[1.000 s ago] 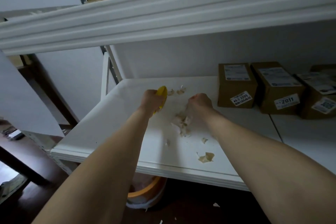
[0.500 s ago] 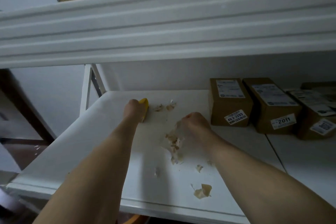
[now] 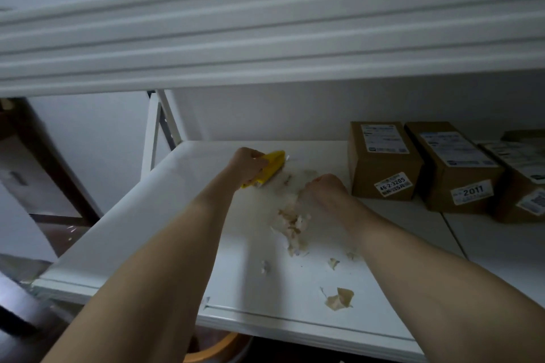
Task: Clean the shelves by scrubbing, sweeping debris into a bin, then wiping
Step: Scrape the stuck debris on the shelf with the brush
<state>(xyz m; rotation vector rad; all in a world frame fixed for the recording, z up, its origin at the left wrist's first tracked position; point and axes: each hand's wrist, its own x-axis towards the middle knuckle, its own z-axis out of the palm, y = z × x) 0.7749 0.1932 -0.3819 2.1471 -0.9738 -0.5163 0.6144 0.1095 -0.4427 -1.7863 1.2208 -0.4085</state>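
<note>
- One yellow brush point(image 3: 270, 167), a blocky plastic body with a pale strip along its lower edge, sits low against the shelf point(image 3: 177, 215); whether it touches the board I cannot tell.
- Its long axis runs on a slant: the near end shows just below the left fingers, and the far end sticks out past them, pointing to the back wall and a little to the right.
- Left hand point(image 3: 247, 164) grips the brush from above, with the fingers wrapped over its top and the knuckles up.
- Right hand point(image 3: 323, 190) lies just right of the brush's far end, apart from it, with the fingers curled under into a fist; whether they hold anything cannot be told.
- Debris point(image 3: 292, 228), pale torn scraps, is heaped on the shelf just on the near side of the right fingers, and a few loose bits lie nearer the front edge.
- Two small scraps lie between the left fingers and the right ones.
- Boxes point(image 3: 383, 162), brown card with white labels, stand in a row just right of the right fingers, at the back of the shelf.
- Below the shelf's front edge, under the left forearm, part of an orange-rimmed bin point(image 3: 219, 348) shows.
</note>
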